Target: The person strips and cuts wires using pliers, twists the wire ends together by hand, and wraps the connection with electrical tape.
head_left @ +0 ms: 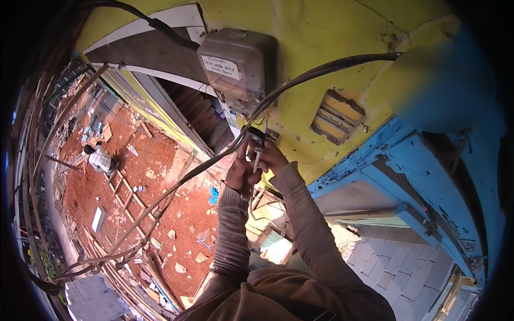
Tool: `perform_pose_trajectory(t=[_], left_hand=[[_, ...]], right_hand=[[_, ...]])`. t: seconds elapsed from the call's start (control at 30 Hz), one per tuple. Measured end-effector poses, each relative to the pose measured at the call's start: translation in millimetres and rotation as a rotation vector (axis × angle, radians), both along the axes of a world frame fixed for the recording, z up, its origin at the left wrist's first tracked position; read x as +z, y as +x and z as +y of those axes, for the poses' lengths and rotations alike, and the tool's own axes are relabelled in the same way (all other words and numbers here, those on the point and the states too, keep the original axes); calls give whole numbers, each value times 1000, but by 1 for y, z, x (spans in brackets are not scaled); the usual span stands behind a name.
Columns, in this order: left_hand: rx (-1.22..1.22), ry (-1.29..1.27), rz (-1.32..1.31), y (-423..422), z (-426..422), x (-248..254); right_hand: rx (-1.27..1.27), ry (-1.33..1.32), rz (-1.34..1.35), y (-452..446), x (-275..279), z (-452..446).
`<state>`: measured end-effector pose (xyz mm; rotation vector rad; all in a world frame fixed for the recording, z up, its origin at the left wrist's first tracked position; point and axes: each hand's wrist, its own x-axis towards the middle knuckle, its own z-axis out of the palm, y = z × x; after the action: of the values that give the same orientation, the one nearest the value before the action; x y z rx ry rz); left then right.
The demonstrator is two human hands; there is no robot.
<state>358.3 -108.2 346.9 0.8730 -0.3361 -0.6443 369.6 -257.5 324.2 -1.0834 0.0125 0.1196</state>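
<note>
Both my hands are raised close together below a grey electricity meter (235,63) on the yellow wall. My left hand (238,172) is closed around a thin white cable (257,160), which seems to run on down below the fingers. Against it, on the right, my right hand (273,156) has its fingers bent and pinched; what they hold is hard to see. Just above the fingertips is a dark rounded piece (256,135), perhaps a tape roll. A short blue wire (266,126) sticks up beside it. Thick black cables (321,68) pass in front, right above my hands.
A broken vent block (338,116) is set in the yellow wall. Blue-painted timber (375,182) stands at the right. Far below left, a person (100,158) crouches on red soil near a bamboo ladder (128,193). Grey paving (396,267) lies lower right.
</note>
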Motion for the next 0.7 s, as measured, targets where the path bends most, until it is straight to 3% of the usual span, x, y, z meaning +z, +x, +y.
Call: perform_pose_trajectory(t=[0.07, 0.17, 0.2, 0.27, 0.33, 0.4, 0.47, 0.5, 0.6, 0.7], left_hand=[[-89, -143, -15, 3, 0, -6], [-223, -168, -87, 6, 4, -9], [-225, -172, -86, 5, 3, -10], [-277, -196, -91, 4, 2, -11], [-288, -225, -108, 5, -1, -14], [-289, -206, -63, 6, 2, -16], [-288, -202, -139, 11, 4, -25], [-271, -191, -91, 10, 5, -23], [-288, -175, -41, 14, 8, -23], [-227, -173, -54, 7, 10, -13]], right_hand=[[31, 49, -38, 0, -12, -1], [-12, -97, 1, -5, -8, -6], [-84, -372, 6, -9, -7, -13], [-158, -652, 7, -18, -5, -20], [-676, -1015, -122, -47, 26, -14], [-653, -1006, -135, -62, 72, -6], [-603, -1231, -386, -64, 97, -1], [-577, -1259, -385, -61, 107, 0], [-457, -1323, -414, -42, 101, -13], [-520, -1242, -387, -41, 98, -19]])
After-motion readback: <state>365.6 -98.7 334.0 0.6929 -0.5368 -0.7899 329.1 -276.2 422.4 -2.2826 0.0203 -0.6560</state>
